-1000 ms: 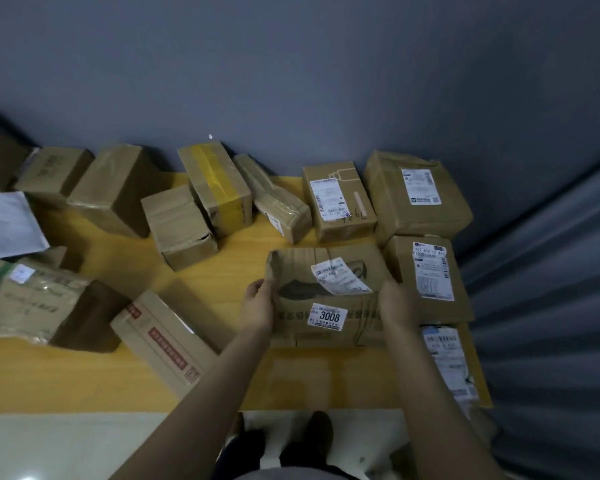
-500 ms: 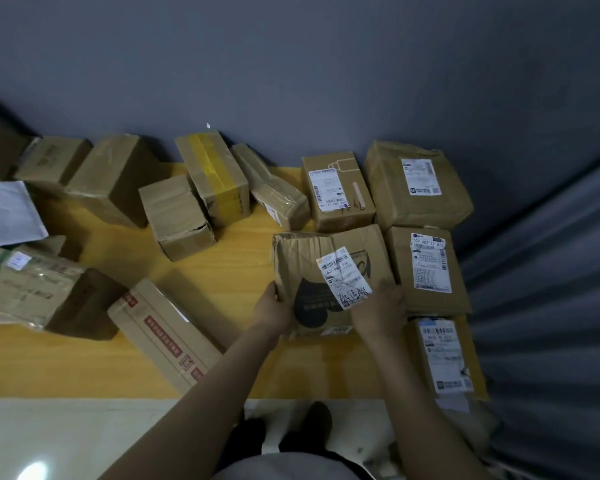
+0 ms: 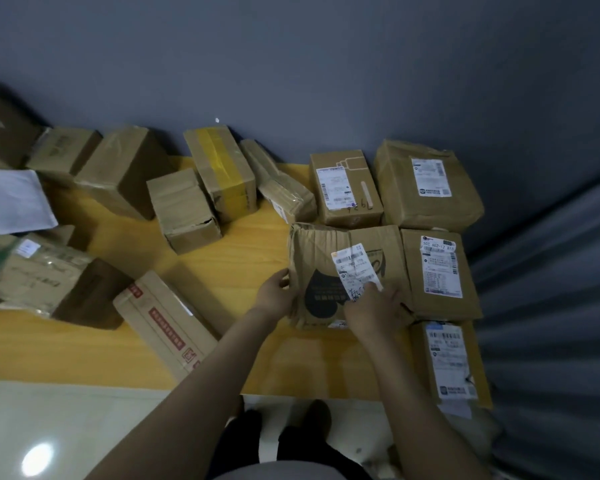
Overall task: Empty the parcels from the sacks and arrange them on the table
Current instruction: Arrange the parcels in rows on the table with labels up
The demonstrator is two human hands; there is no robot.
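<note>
a grey wall [image 3: 326,64] fills the top of the view, and a yellow wooden table [image 3: 243,261] stands against it, with a grey pleated curtain [image 3: 551,271] along its right edge. at the left edge lies a big film-wrapped parcel [image 3: 42,278], its far end under a white sheet [image 3: 11,202]. a tall brown box [image 3: 122,171] sits at the far edge. right of it is a yellow-taped box [image 3: 219,171], with a small squat box [image 3: 184,209] touching its near left side and a slim parcel [image 3: 281,188] just to its right. a long box with red print [image 3: 163,323] lies askew and reaches the near edge. in the far right corner sits a wide labelled parcel [image 3: 395,188], and a labelled box [image 3: 361,174] is close on its left. along the right edge come a second labelled parcel [image 3: 413,289] and a third labelled parcel [image 3: 447,362], the last at the near right corner. the crumpled parcel [image 3: 319,251] lies flat, label up, against the near side of the labelled box and the left side of the second labelled parcel. the left hand [image 3: 274,296] grips its left edge, thumb on top. the right hand [image 3: 374,310] lies over its near right part, with fingertips on the lower end of the white label [image 3: 350,261]. i cannot tell whether this hand clamps the parcel or only presses on it.
</note>
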